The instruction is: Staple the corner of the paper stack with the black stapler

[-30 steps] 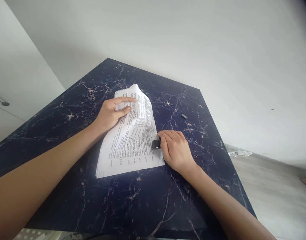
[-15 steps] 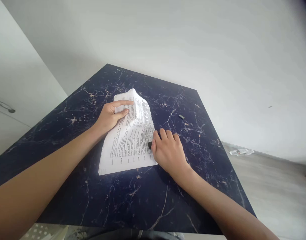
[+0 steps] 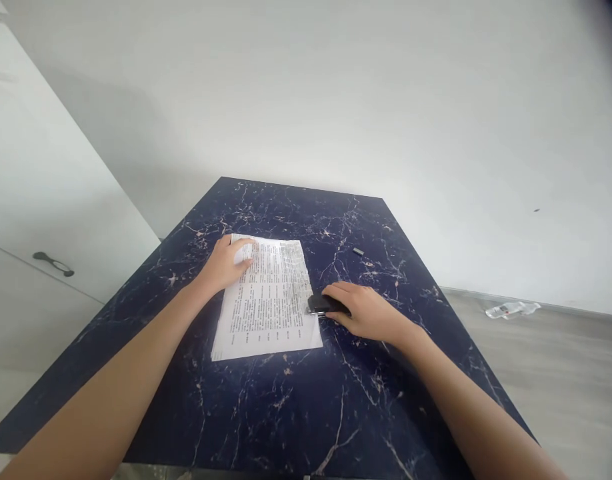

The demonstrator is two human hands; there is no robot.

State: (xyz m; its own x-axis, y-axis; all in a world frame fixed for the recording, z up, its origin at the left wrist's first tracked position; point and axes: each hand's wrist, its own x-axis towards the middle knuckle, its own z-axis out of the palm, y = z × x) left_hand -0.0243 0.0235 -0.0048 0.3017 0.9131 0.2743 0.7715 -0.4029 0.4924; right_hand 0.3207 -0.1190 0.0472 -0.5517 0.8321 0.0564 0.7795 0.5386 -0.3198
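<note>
A printed stack of paper sheets [image 3: 266, 300] lies on the dark blue marbled table, its text running in rows. My left hand [image 3: 227, 263] grips its upper left edge, thumb and index finger on top of the page; the other fingers are mostly hidden. In my right hand [image 3: 369, 310] is a black stapler [image 3: 323, 305], with fingers wrapped over it. The stapler's front end meets the right edge of the sheets; whether paper sits between its jaws I cannot tell.
A small dark staple-strip-like piece [image 3: 359, 251] lies on the table [image 3: 286, 413] beyond my right hand. White drawers with a dark handle [image 3: 53, 263] stand at the left. Clear plastic packaging [image 3: 512, 309] rests on the floor by the wall.
The raised, curved sheets now lie flatter. My right hand has drawn back to the right with the stapler, showing more of it. The camera view has tilted up a little.
</note>
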